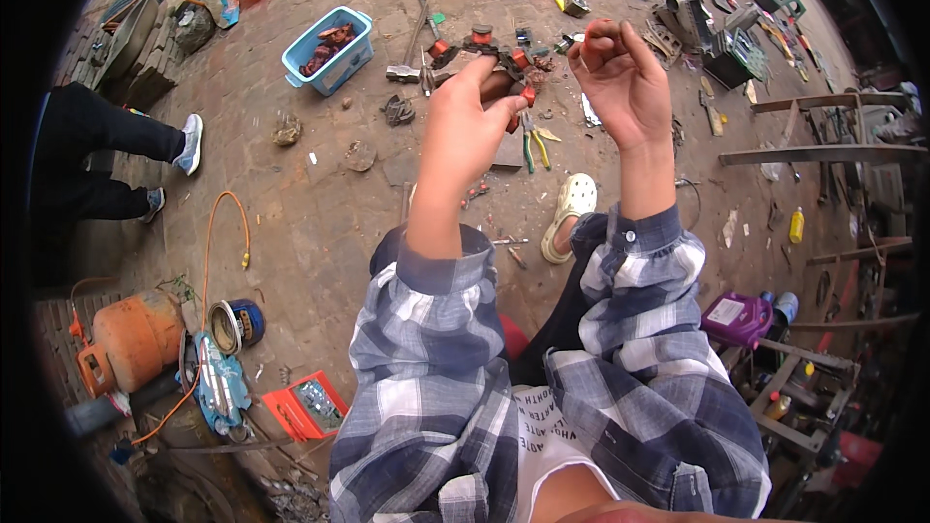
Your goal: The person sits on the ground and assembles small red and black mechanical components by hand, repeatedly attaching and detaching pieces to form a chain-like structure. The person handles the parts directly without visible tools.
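Note:
My left hand [460, 116] is closed on the near left side of a dark ring-shaped metal part [499, 77] with several red blocks round it, which looks like a motor stator. The hand hides part of this ring. Raised to the right, apart from the ring, my right hand [628, 87] has its fingers curled in, with a small red piece [590, 36] at the fingertips. Pliers with yellow and green handles [534, 147] lie just below the ring. A hammer [405, 72] rests on the bricks to its left.
A blue basket [352, 66] holds reddish-brown scraps. Metal parts [683, 19] and a metal rack [823, 155] lie to the right. Another person's shoe [191, 143] is at left. An orange gas cylinder [140, 339], an orange hose [208, 252] and a red box [308, 407] lie at lower left.

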Demonstrator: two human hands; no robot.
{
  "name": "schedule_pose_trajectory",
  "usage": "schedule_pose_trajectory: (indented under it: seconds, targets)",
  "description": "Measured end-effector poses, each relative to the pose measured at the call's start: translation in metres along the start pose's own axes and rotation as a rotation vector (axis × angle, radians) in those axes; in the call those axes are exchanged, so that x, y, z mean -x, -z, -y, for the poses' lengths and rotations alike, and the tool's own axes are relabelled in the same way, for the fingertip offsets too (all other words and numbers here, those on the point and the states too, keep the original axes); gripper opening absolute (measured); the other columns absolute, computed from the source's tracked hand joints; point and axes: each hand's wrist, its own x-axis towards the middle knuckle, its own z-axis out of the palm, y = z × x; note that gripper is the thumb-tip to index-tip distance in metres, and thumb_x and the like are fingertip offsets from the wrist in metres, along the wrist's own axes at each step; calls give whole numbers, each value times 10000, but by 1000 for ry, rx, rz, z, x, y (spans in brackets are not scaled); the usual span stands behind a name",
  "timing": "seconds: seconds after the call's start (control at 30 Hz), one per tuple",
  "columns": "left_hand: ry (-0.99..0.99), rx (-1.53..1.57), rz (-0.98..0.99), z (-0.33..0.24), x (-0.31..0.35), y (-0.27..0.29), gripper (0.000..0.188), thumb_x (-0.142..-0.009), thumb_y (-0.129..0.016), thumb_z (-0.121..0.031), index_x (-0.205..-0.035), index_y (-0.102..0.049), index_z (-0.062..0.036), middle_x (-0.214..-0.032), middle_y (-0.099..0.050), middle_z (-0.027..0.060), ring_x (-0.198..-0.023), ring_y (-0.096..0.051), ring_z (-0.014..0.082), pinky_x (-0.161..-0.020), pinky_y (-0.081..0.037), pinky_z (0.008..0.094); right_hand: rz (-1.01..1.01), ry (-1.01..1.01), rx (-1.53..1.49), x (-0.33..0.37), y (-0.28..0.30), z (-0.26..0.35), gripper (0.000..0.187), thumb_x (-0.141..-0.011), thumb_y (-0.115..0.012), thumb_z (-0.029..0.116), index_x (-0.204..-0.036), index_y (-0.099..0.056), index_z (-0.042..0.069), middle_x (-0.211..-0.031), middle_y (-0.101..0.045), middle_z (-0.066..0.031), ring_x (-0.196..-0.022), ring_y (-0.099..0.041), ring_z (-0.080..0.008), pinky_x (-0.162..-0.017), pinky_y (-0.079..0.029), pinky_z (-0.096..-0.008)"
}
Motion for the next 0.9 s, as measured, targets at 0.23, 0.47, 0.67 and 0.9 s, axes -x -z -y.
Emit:
schedule_pose_trajectory:
  seconds: [0.23, 0.47, 0.67, 0.9]
  targets:
    - [-60, 371, 51, 1, -2, 3, 271, -801, -664, 38, -1059, -584, 44, -999, -682, 115, -876, -639, 147, -760, -513, 264, -363, -52, -65, 0, 12, 8, 178, -910, -560, 166, -959, -616, 4, -935, -641, -86, -876, -598, -183, -886, -441, -359]
    - [-1, 619, -357, 2, -8, 17, 309, -832, -686, -1, -1128, -597, 18, -1019, -681, 107, -892, -656, 148, -779, -528, 243, 134, 101, 191, 18, -12, 17, 301, -884, -508, 194, -615, -493, 60, -590, -486, -13, -643, -505, -195, -957, -395, -389]
    - [-89, 71, -265, 1, -5, 10, 314, -808, -680, 17, -1100, -580, 77, -1025, -681, 132, -906, -647, 147, -771, -516, 255, 384, 146, 80, 23, -34, 17, 248, -915, -468, 197, -734, -546, 46, -841, -573, -82, -761, -502, -187, -1008, -341, -381]
    - [30, 47, -46, 5, -2, 3, 371, -782, -664, 42, -1132, -554, 95, -1022, -680, 143, -938, -644, 161, -808, -510, 275, -65, 514, 1022, -2, -9, 17, 356, -975, -485, 248, -1211, -576, -1, -1216, -610, -95, -1130, -563, -214, -1038, -341, -294]
